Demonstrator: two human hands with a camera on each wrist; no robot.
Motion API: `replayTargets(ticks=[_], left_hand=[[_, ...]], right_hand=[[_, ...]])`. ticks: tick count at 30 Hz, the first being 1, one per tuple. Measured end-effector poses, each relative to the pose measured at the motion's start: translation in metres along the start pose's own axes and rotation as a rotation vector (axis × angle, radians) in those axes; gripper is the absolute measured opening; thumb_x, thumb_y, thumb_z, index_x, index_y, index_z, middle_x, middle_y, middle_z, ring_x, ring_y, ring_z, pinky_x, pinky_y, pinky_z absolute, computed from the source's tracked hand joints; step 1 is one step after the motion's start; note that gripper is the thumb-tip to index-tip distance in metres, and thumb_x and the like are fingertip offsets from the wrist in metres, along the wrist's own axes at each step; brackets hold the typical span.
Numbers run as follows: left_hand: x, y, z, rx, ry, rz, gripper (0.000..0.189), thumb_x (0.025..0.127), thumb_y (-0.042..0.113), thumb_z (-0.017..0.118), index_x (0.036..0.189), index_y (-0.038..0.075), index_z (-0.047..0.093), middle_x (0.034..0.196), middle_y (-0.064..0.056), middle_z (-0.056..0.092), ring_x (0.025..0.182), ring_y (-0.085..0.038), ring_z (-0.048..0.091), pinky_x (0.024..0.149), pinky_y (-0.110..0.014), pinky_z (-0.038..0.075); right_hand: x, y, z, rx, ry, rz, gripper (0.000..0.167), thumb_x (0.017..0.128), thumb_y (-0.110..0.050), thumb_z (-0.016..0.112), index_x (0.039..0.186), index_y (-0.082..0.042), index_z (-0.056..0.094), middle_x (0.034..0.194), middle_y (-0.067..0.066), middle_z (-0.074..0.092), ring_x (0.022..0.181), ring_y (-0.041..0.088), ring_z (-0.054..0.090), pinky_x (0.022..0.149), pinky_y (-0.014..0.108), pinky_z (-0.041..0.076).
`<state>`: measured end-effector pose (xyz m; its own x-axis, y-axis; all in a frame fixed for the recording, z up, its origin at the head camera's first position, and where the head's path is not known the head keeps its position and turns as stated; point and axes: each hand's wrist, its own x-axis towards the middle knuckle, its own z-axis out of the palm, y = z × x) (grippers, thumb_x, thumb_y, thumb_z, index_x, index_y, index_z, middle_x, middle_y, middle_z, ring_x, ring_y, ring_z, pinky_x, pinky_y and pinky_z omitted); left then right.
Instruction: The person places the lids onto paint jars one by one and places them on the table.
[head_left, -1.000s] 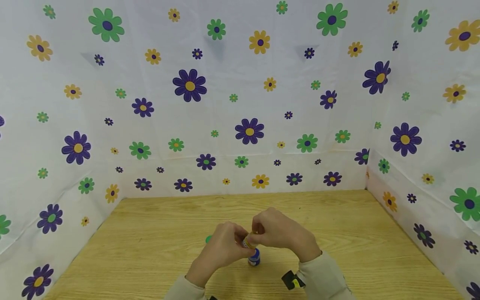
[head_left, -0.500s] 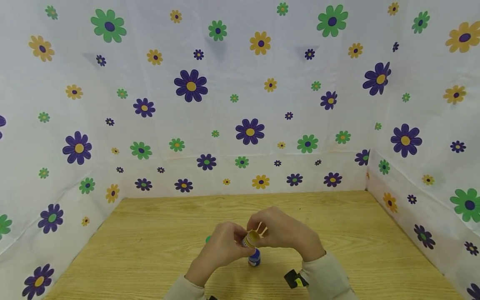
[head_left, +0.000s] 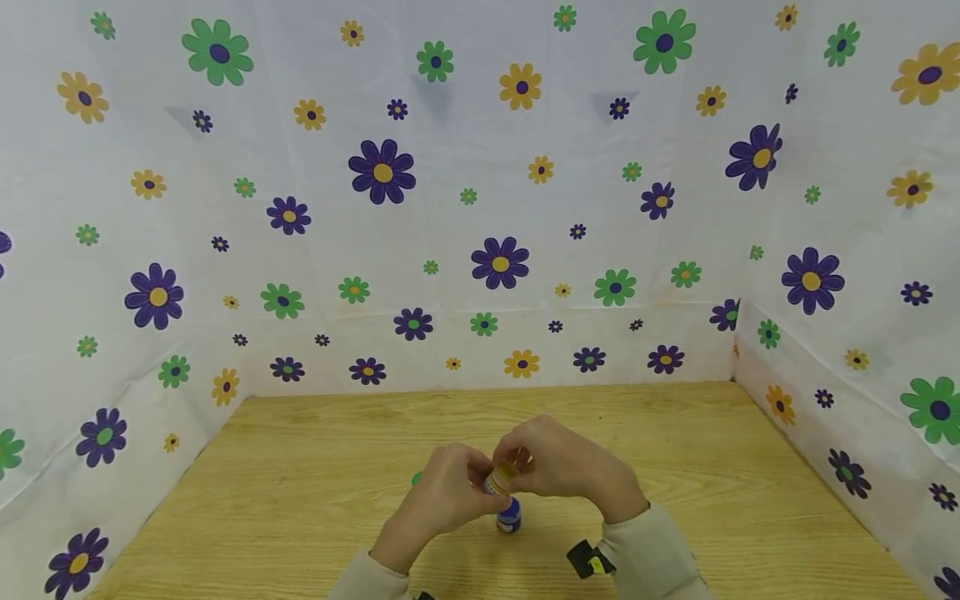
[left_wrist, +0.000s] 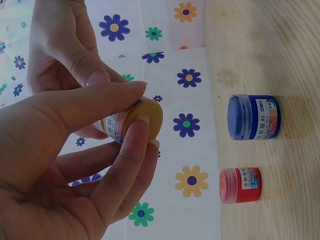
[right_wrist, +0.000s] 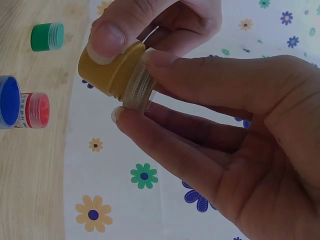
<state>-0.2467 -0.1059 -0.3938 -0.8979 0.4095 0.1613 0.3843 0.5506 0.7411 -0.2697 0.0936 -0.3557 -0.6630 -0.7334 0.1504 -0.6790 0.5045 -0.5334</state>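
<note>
A small jar of ochre-yellow paint (right_wrist: 104,74) is held up between both hands, tilted, over the wooden table. My left hand (head_left: 448,493) grips the jar's body with thumb and fingers; its printed label partly shows in the left wrist view. My right hand (head_left: 558,460) pinches the clear ribbed lid (right_wrist: 138,91) between thumb and fingertips. The lid sits at the mouth of the jar. Below the hands a blue paint jar (left_wrist: 255,118) stands on the table, with a smaller red paint jar (left_wrist: 242,185) beside it. In the head view the hands hide the red jar.
A green paint jar (right_wrist: 47,37) stands apart from the blue and red ones, mostly behind the left hand in the head view. White flowered cloth (head_left: 480,208) walls the wooden table (head_left: 315,467) at the back and both sides.
The right-hand fingers loosen and shift around the lid, showing more of its yellow top, then draw in on it again. The left hand stays put with the jar.
</note>
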Motion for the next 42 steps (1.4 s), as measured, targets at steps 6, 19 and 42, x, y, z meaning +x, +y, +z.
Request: replayTargets(ticks=[6,19,42], left_hand=[[-0.0001,0.0000,-0.0001,-0.011,-0.001,-0.005,0.024,0.079,0.013,0.089,0.099,0.003,0.080,0.087,-0.004,0.079,0.075,-0.011,0.071,0.065,-0.021,0.057],[-0.0002,0.0005,-0.0001,-0.008,-0.002,-0.003,0.022,0.080,0.013,0.088,0.098,0.004,0.081,0.086,-0.005,0.079,0.074,-0.011,0.071,0.064,-0.020,0.056],[-0.0007,0.0017,-0.0004,0.007,0.004,0.010,0.018,0.080,0.014,0.088,0.095,0.007,0.081,0.082,-0.002,0.077,0.071,-0.008,0.068,0.061,-0.021,0.054]], right_hand=[[0.0000,-0.0003,0.0004,-0.010,0.004,0.011,0.016,0.088,-0.001,0.079,0.103,-0.006,0.077,0.099,0.004,0.077,0.086,0.009,0.069,0.077,0.015,0.055],[-0.0003,0.0004,0.0009,0.006,0.006,0.018,0.016,0.088,0.000,0.078,0.103,-0.006,0.076,0.101,0.005,0.077,0.088,0.011,0.070,0.078,0.016,0.056],[-0.0001,0.0066,0.0010,-0.014,0.020,0.109,0.029,0.101,-0.032,0.067,0.096,-0.006,0.076,0.081,0.001,0.074,0.066,0.006,0.060,0.061,0.021,0.051]])
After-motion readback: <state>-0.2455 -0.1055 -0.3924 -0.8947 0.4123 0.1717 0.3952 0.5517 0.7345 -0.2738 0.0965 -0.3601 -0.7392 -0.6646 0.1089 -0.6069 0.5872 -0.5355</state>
